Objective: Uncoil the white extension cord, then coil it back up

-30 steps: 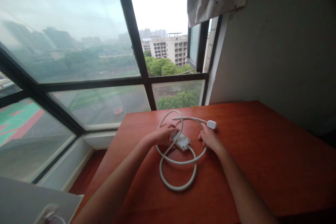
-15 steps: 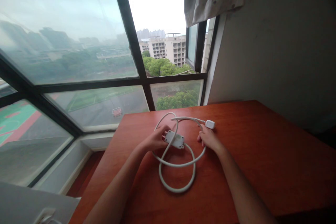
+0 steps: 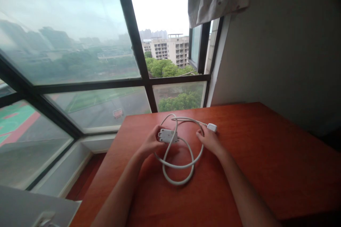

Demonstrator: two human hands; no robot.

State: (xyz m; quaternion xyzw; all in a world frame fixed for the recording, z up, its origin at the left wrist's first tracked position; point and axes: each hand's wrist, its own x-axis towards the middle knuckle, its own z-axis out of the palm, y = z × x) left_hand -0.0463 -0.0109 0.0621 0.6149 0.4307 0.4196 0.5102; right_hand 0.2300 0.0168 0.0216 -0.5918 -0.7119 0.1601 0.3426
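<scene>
The white block [image 3: 166,136] partly hides the left grip [image 3: 151,142] holding it.

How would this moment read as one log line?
left hand: holding white box | right hand: touching cord | cord: looped

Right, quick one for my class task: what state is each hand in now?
Left hand: closed, holding the white rectangular box.
Right hand: loosely closed on the white cable.
</scene>
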